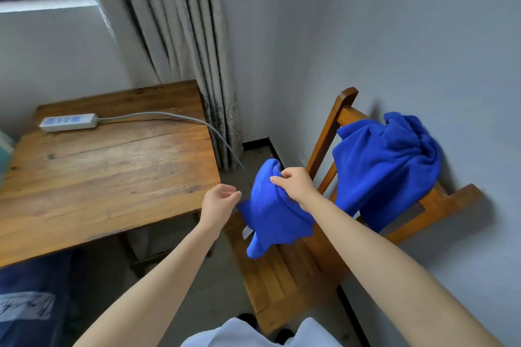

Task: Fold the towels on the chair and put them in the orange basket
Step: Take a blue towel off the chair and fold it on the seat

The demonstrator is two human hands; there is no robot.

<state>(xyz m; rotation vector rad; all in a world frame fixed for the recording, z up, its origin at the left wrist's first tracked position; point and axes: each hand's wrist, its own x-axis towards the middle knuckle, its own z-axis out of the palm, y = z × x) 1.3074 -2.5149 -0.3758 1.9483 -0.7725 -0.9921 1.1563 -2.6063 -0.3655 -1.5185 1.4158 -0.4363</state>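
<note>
My left hand (pixel 220 201) hangs loosely curled and empty just beside the blue towel (pixel 272 217) my right hand (pixel 296 186) pinches by its top hem above the chair (pixel 282 276) seat, so I should catch the opposite corner next; a second towel (pixel 386 166) drapes the chair back beyond.

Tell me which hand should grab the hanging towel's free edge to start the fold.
Probably the left. The right hand pinches the top of the blue towel; the left hand is empty, close beside its hanging edge.
</note>
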